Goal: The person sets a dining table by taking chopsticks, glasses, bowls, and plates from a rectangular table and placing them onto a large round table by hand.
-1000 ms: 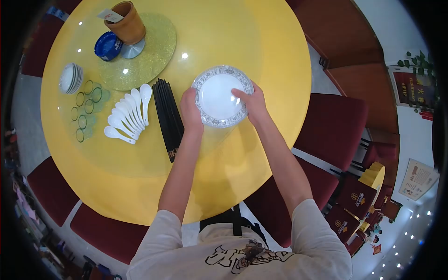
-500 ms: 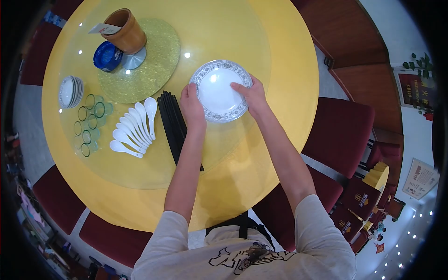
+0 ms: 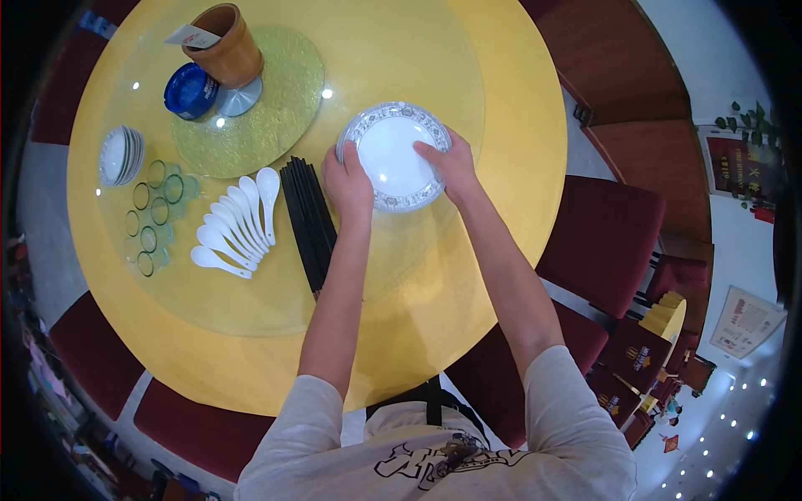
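White plates with a grey patterned rim [image 3: 397, 159], seemingly a stack, are gripped between my two hands over the table. My left hand [image 3: 347, 179] closes on the left edge, thumb on top. On the right edge my right hand [image 3: 452, 167] has its thumb laid across the rim, with the other fingers hidden beneath. Just left of my left hand lies a bundle of black chopsticks [image 3: 306, 213], partly covered by my forearm. White soup spoons [image 3: 236, 219] lie fanned out beside the chopsticks.
Several clear glasses [image 3: 159, 209] and a stack of small white dishes [image 3: 123, 156] stand at the left. A glass turntable [image 3: 284, 108] carries a brown cup [image 3: 230, 50] and a blue ashtray [image 3: 190, 92]. Dark red chairs [image 3: 597, 238] surround the yellow round table [image 3: 434, 326].
My left thumb has moved further onto the plate rim. The view has shifted slightly, and both hands still hold the plates in about the same place.
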A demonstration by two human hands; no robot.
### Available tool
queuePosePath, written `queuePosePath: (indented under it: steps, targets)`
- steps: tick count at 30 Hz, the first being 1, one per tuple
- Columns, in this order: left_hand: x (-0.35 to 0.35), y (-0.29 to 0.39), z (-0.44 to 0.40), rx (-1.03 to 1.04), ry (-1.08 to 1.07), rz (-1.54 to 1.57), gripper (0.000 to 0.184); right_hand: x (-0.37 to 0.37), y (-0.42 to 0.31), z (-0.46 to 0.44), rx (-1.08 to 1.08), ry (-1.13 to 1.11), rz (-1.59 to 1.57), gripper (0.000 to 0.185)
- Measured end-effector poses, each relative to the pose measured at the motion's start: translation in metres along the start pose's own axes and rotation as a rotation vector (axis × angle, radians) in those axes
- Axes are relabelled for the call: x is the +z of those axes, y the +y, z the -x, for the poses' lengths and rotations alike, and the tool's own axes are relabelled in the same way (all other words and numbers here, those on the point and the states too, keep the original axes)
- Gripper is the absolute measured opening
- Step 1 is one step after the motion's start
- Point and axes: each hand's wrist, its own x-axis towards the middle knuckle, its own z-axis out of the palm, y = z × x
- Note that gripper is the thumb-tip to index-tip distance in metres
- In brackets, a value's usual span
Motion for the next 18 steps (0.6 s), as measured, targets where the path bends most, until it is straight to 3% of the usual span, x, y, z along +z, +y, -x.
queuePosePath:
  steps: [8,12,14,18]
  targets:
    - [-0.003,0.025,0.010,0.115,0.088,-0.238,0.047,-0.003,0.003,-0.003,-0.001,-0.018,0.020,0.042]
    - [-0.003,0.025,0.011,0.118,0.106,-0.277,0.048,-0.004,0.003,-0.006,0.021,-0.016,0.015,0.044]
    - [-0.006,0.027,0.008,0.116,0.101,-0.486,0.048,-0.003,0.003,-0.003,0.004,-0.010,0.000,0.044]
    - [-0.008,0.027,0.002,0.067,0.033,-0.478,0.047,-0.001,0.003,-0.002,-0.002,-0.028,-0.031,0.051]
